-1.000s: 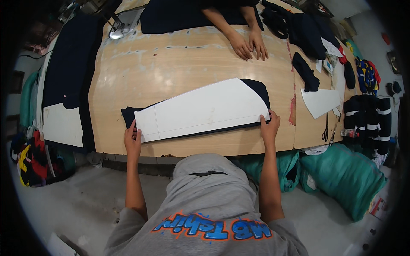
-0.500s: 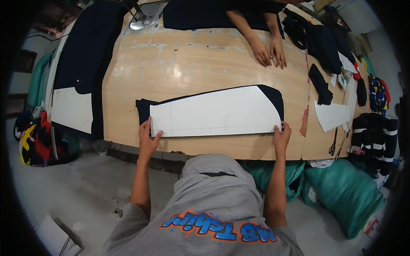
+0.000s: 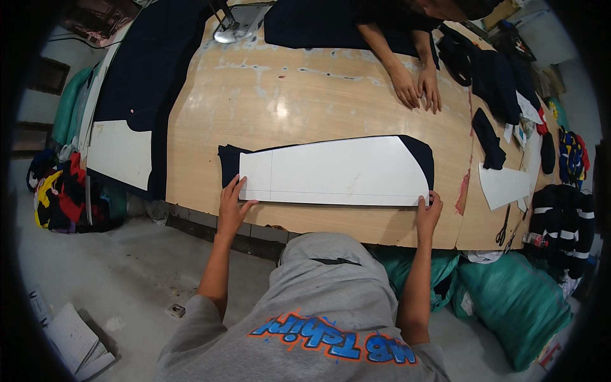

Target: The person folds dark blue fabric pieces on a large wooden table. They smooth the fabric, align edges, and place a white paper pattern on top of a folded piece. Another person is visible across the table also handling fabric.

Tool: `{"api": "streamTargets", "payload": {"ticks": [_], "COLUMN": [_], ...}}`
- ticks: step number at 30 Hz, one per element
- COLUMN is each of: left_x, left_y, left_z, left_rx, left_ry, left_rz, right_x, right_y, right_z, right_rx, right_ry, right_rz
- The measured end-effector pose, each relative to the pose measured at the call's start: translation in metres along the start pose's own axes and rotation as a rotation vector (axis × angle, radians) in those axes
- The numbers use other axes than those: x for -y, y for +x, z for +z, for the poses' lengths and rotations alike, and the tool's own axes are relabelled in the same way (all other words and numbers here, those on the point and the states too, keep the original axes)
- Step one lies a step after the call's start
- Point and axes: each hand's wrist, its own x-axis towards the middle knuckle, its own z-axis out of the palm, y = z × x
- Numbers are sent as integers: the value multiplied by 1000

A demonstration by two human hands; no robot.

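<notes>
A long white pattern piece [image 3: 331, 172] with a curved right end lies over a dark navy fabric piece [image 3: 417, 151], whose edges show at the left, top and right. At the pattern's lower left corner is my left hand [image 3: 233, 205], its fingers at the short edge and thumb at the bottom edge, gripping the corner. My right hand [image 3: 429, 213] pinches the lower right corner between thumb and fingers. Both hands keep the pattern flat on the table, and the undersides of my fingers are hidden.
Across the wooden table [image 3: 223, 108] rest a co-worker's hands [image 3: 417, 89]. A cloth-cutting machine [image 3: 235, 32] stands far left near navy fabric [image 3: 137, 70] with another white pattern [image 3: 121, 153]. Scissors [image 3: 503, 229] and fabric pieces [image 3: 489, 140] lie right; green sacks [image 3: 503, 299] stand below.
The whole view has shifted slightly, so the table appears further right. My left thumb has moved from the pattern's face toward its bottom edge; the pattern stays over the fabric.
</notes>
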Motion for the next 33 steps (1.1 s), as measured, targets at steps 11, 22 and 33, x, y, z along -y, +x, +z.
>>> {"api": "streamTargets", "payload": {"ticks": [11,22,33], "left_x": [-3,-9,-79], "left_y": [4,12,90], "left_z": [-1,-9,3], "left_rx": [41,109,227], "left_ry": [31,-82,-147], "left_rz": [-24,-129,-18], "right_x": [11,229,231], "right_y": [-3,-33,-55], "right_z": [0,129,182], "right_rx": [-94,374,595], "right_ry": [-286,-262,-420], "right_rz": [-32,-779,-714]}}
